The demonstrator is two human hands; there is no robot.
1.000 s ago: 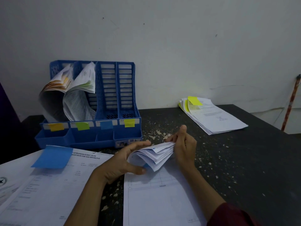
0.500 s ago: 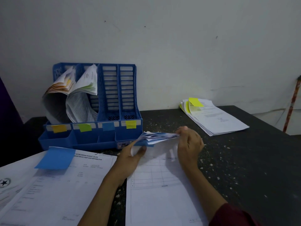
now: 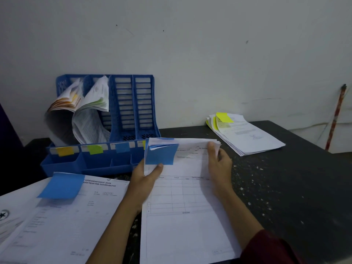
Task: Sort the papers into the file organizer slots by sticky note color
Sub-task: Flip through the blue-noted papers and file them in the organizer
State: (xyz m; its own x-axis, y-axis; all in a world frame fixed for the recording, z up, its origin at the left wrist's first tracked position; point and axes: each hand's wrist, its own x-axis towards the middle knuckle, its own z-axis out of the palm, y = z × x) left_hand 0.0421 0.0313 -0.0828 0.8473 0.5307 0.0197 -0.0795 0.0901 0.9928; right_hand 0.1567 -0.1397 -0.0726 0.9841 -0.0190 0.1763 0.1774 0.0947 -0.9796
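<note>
A stack of white papers [image 3: 182,197] with blue sticky notes [image 3: 161,154] at its top left corner lies in front of me, its far end lifted. My left hand [image 3: 144,178] grips the top left edge, thumb on the blue note. My right hand [image 3: 219,162] grips the top right corner. The blue file organizer [image 3: 106,130] stands behind, with orange, green, blue and yellow labels along its front. Curled papers fill its two left slots; the two right slots look empty.
A second sheet with a blue sticky note [image 3: 61,185] lies at the left front. A pile with yellow sticky notes [image 3: 245,134] sits at the back right of the dark speckled table [image 3: 285,187]. A red stick [image 3: 335,119] leans on the wall.
The curled-over far end of the stack has been unrolled and laid flatter, showing the printed top page and blue notes. Both hands moved up to its far corners.
</note>
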